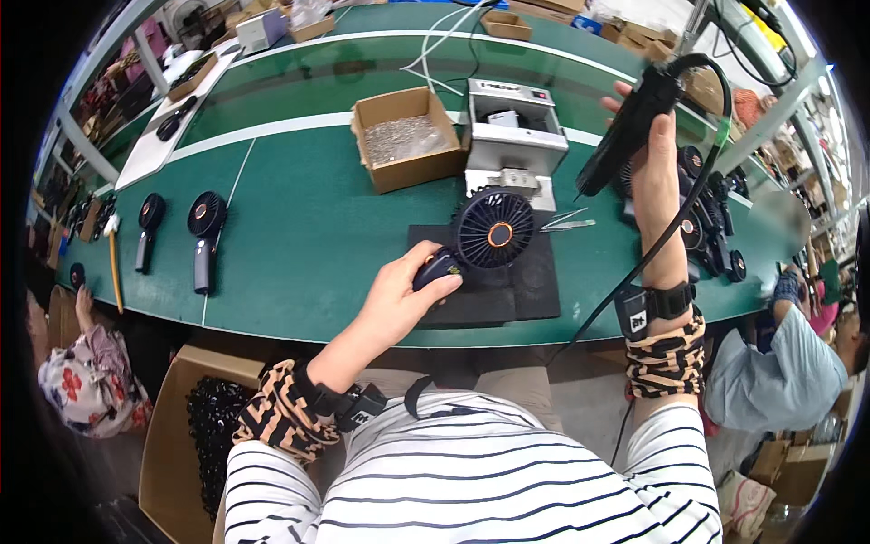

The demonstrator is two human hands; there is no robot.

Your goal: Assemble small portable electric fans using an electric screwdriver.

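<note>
The left hand [399, 286] pinches the short dark handle of a navy-black handheld fan with a round slatted head and an orange-ringed hub [495, 227], thumb on the near side, fingers curled over the far side. The fan head is above a flat black rectangular mat [535, 295], whose near side lies close to the front edge of the green-topped counter [304, 281]. The right hand [657, 145] is raised, loosely gripping a long black cylindrical power screwdriver [630, 131]; its slim tip points down and left, apart from the fan — a strip of green shows beneath it.

Past the fan head, the far side is hemmed in by a silver-grey open-topped metal machine [517, 150], with an open brown cardboard box of small pale metal pieces [417, 172] just beside it. A few thin pale strips [568, 224] jut out at the mat's right.

Leftward there is more room: a broad stretch of green runs from the mat to two grey-handled fans lying down [205, 240]. Rightward it is tighter — a black cable [654, 257] slants across the front edge, and a heap of dark fans [711, 227] lies beyond the right forearm.
</note>
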